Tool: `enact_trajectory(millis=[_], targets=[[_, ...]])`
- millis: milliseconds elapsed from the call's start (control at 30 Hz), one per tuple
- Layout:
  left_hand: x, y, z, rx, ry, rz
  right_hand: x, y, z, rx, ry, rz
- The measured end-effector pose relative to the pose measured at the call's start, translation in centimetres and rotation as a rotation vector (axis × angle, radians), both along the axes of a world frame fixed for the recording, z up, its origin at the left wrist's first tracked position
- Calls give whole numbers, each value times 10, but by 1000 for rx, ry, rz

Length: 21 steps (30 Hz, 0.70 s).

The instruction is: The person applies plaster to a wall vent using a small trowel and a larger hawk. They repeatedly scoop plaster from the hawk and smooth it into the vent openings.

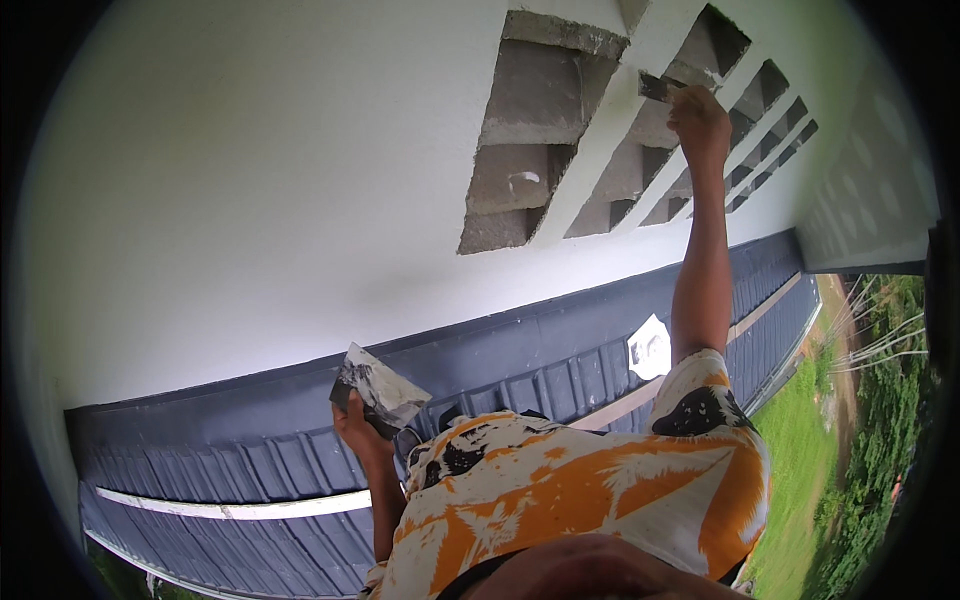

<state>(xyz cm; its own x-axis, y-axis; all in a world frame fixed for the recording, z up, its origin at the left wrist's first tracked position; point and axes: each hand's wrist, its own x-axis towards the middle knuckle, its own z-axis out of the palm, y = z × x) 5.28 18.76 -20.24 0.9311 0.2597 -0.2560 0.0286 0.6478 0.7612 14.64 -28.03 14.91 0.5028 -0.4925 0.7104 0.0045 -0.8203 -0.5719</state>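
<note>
My right arm reaches up to a white wall [250, 200] with rows of square-edged openings [530, 90]. In my right hand [700, 122], fingers closed, is a small putty knife [655, 87]; its dark flat blade lies at or very near the white strip between two openings, and its handle is hidden by my fingers. Lower down, my left hand [360, 430] grips a flat plate [390, 392] smeared with whitish-grey putty, tilted in front of my body and apart from the wall. The fingers partly cover the plate's darker side.
Below the wall runs a dark blue-grey ribbed metal roof [230, 465]. A white container [650, 348] with white material rests on it near my right arm. Pale battens [240, 507] lie along the roof. Beyond its edge are grass [800, 470] and trees [885, 400] far below.
</note>
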Motion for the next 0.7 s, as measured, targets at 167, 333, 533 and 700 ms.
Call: enact_trajectory(millis=[167,333,533,700], targets=[[-3,-9,14,-14,-28,-15,18,15,-2,-509,238,-133],[-2,-6,8,66,-29,-12,12,-7,21,-460,-82,-291],[-2,-7,11,20,-46,-33,16,-5,12,-453,280,-59],[-1,-5,22,14,-51,-26,20,-18,35,-428,154,-257]])
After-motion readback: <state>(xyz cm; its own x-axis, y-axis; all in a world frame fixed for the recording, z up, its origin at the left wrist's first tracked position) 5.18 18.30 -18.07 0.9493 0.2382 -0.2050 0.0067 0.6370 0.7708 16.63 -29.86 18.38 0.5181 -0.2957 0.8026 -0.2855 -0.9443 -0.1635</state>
